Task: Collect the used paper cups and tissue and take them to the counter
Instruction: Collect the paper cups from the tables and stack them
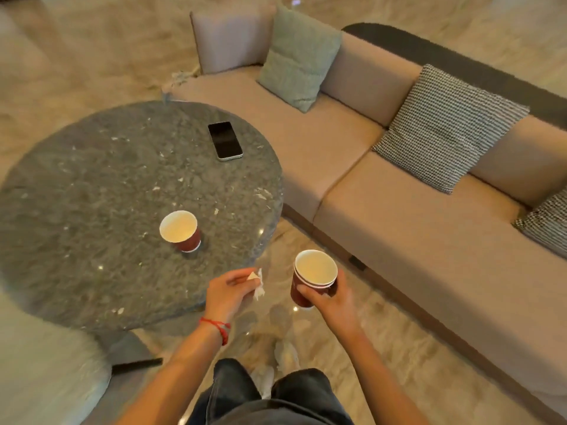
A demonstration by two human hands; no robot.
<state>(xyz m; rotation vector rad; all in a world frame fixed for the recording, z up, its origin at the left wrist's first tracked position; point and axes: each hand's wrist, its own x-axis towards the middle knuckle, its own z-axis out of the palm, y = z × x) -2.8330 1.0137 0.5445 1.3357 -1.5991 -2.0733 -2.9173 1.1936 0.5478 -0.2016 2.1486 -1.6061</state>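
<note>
2 nested cups upright in right hand fingers; left hand fingers pinch tissue.

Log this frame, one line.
left hand: holds tissue | right hand: holds stacked cups | cup: on table

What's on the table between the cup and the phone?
Nothing. In the head view, only bare speckled table lies between the cup and the phone.
</note>
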